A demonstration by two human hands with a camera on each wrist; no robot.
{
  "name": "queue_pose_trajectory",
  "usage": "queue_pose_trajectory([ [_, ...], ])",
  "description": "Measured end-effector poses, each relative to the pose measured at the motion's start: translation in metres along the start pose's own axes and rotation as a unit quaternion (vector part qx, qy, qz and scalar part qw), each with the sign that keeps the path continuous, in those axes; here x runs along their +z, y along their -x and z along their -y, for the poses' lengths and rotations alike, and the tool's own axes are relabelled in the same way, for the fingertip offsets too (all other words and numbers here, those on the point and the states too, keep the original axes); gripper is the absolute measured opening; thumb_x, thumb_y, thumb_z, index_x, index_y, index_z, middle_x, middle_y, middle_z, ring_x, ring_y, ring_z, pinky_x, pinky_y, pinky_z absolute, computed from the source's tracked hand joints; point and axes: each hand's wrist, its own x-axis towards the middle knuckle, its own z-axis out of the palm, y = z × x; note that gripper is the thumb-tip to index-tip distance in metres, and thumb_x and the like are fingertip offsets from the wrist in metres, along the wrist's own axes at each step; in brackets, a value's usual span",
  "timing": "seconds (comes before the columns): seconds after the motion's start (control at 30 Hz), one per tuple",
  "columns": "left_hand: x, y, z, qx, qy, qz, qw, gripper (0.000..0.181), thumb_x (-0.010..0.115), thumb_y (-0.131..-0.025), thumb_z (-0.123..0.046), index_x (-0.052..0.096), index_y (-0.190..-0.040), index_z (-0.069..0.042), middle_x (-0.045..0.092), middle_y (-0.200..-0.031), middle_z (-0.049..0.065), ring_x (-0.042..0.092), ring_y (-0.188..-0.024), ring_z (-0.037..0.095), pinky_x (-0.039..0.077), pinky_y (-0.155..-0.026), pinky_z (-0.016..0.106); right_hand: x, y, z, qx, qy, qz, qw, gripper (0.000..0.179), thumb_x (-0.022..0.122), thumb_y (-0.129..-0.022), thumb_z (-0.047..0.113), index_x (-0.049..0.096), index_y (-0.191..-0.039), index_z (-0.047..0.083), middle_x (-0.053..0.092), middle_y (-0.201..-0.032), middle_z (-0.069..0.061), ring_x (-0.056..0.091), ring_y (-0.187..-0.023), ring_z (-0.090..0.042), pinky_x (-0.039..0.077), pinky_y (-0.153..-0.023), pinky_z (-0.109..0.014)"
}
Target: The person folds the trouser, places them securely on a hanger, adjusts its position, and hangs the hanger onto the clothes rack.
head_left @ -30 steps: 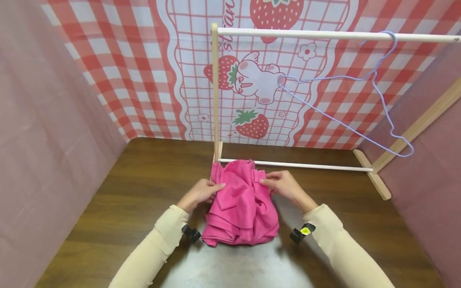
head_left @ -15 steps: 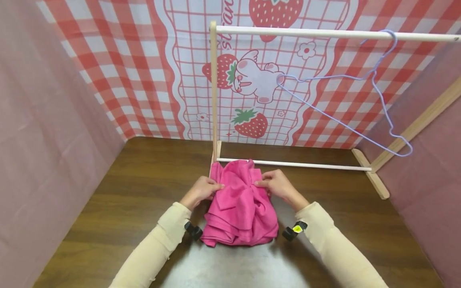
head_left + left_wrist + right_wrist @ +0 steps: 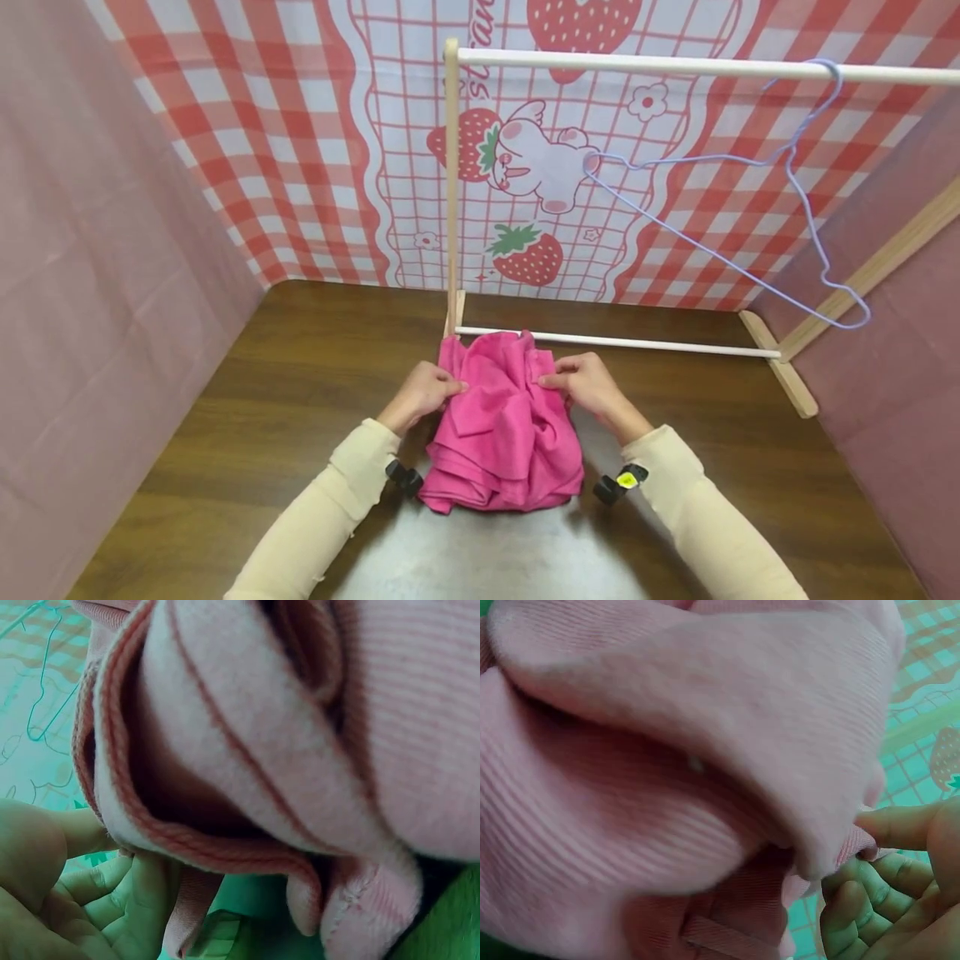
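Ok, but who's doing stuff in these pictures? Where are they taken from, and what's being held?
No robot here, just a person using a left hand and a right hand. The wide picture comes from a camera on the person's head, looking forward and down. The two close-ups come from cameras on the wrists, one for each hand. Each hand pinches one side of a bunched pink cloth, which looks paler up close. There's a brown table below, where a rack stands with a purple hanger on its top bar.

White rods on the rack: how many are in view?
2: the top rod, high in the head view, and the bottom rod, low behind the pink cloth, which partly hides it.
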Motion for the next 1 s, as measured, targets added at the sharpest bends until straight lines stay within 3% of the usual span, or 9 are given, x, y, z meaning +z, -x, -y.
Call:
queue_pose_trajectory([
  [0.23, -0.018, 0.010, 0.005, 0.006, -0.029, -0.016, 0.9994, 0.023, 0.071, -0.087, -0.015, 0.071, -0.071, 0.002, 0.043, -0.048, -0.005, 0.042, -0.047, 0.006, 0.033, -0.047, 0.020, -0.022, 0.009, -0.001, 0.011, -0.021, -0.022, 0.9995, 0.020, 0.070, -0.084, 0.010, 0.068, -0.090, -0.009, 0.051, -0.050, 0.009, 0.047, -0.045, -0.006, 0.046, -0.047, -0.027],
  [0.5, -0.049, 0.018, 0.011, 0.000, 0.005, -0.033, 0.9995, 0.022, 0.068, -0.089, -0.014, 0.070, -0.078, 0.006, 0.044, -0.053, -0.006, 0.043, -0.051, 0.006, 0.037, -0.050, 0.020, -0.059, 0.027, -0.005, 0.020, -0.048, -0.042, 0.9978, 0.016, 0.068, -0.086, 0.009, 0.066, -0.087, -0.007, 0.055, -0.050, 0.007, 0.054, -0.046, -0.009, 0.047, -0.047, -0.027],
  [0.7, -0.078, 0.023, 0.017, -0.023, 0.018, -0.047, 0.9985, 0.025, 0.068, -0.090, -0.016, 0.071, -0.092, 0.009, 0.054, -0.063, -0.005, 0.049, -0.059, 0.006, 0.046, -0.057, 0.023, -0.079, 0.039, -0.011, 0.038, -0.067, -0.062, 0.9951, 0.010, 0.069, -0.086, 0.009, 0.067, -0.077, 0.005, 0.058, -0.050, 0.006, 0.056, -0.045, -0.008, 0.049, -0.048, -0.025],
  [1.0, -0.112, 0.033, 0.031, -0.040, 0.022, -0.054, 0.9975, 0.033, 0.066, -0.090, -0.017, 0.068, -0.102, 0.013, 0.061, -0.071, -0.005, 0.055, -0.066, 0.004, 0.051, -0.062, 0.023, -0.112, 0.059, -0.029, 0.040, -0.080, -0.127, 0.9879, 0.027, 0.068, -0.088, 0.010, 0.067, -0.065, 0.024, 0.058, -0.049, 0.009, 0.058, -0.046, -0.005, 0.050, -0.048, -0.023],
])
